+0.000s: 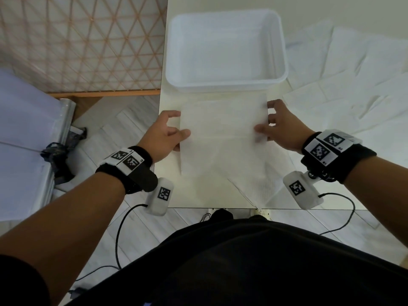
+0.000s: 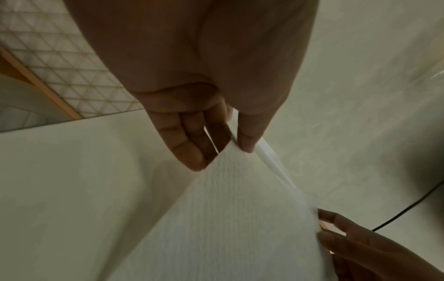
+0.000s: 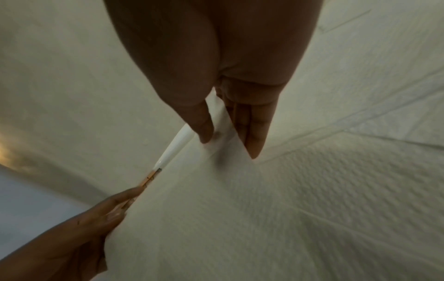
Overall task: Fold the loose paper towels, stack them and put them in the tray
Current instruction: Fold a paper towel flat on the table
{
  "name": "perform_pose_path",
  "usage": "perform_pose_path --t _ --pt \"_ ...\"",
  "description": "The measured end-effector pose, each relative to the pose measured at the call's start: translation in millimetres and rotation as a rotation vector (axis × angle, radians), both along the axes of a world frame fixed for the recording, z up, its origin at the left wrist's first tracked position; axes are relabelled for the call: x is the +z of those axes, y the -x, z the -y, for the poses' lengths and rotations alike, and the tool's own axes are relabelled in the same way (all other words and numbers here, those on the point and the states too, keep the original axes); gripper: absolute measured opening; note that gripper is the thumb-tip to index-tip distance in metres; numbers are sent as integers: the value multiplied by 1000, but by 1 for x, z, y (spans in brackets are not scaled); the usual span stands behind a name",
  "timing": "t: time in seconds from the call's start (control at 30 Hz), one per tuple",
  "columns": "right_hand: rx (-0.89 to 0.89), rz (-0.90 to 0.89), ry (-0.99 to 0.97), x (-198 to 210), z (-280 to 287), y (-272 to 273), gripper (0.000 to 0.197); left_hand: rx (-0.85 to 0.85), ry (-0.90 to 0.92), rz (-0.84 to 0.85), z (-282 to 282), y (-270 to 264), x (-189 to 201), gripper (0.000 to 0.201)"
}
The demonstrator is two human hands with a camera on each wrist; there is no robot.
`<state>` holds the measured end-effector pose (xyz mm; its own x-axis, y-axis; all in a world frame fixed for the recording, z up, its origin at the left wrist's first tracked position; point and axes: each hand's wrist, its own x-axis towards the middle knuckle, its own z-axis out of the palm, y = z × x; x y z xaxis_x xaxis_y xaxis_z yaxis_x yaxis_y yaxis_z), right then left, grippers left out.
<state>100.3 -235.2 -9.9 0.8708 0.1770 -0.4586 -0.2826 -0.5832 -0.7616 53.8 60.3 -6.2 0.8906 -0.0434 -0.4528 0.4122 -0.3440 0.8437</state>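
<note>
Paper towel [image 1: 223,133] held just in front of the tray [image 1: 227,85], left hand [image 1: 164,135] and right hand [image 1: 280,127] each pinching a side edge between thumb and fingers; thin sheet, uneven pull likely skews the fold or tears it.

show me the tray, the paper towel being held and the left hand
tray [image 1: 283,62], head view, right rim
paper towel [image 1: 223,129], head view, middle of the sheet
left hand [image 1: 162,138], head view, back of the hand
</note>
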Motion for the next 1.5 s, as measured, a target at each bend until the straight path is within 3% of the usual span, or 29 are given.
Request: perform_pose_path --t 0.1,0.2,0.27,0.4,0.6,0.87,1.13,1.3,1.5 --pt "-8 54 15 9 2 2 89 -36 -9 43 2 2 6 83" --pt "83 92 14 19 4 8 112 -100 -10 79 9 3 16 85" --pt "157 123 90 23 5 12 100 -134 11 82 13 5 19 70" --pt "200 214 184 21 5 18 47 -140 -159 174 16 8 18 39" --pt "207 280 191 16 5 20 22 -54 -168 254 16 9 14 23" --pt "212 190 130 22 10 13 9 -73 -293 286 14 1 16 14" --pt "177 11 21 31 10 -10 23 -32 -101 145 9 -13 24 22" --pt "244 -69 153 13 3 -11 20 -64 -183 58 6 -14 4 24" --pt "366 -5 373 -5 -5 -4 27 -113 -332 66 -3 -10 -20 23"
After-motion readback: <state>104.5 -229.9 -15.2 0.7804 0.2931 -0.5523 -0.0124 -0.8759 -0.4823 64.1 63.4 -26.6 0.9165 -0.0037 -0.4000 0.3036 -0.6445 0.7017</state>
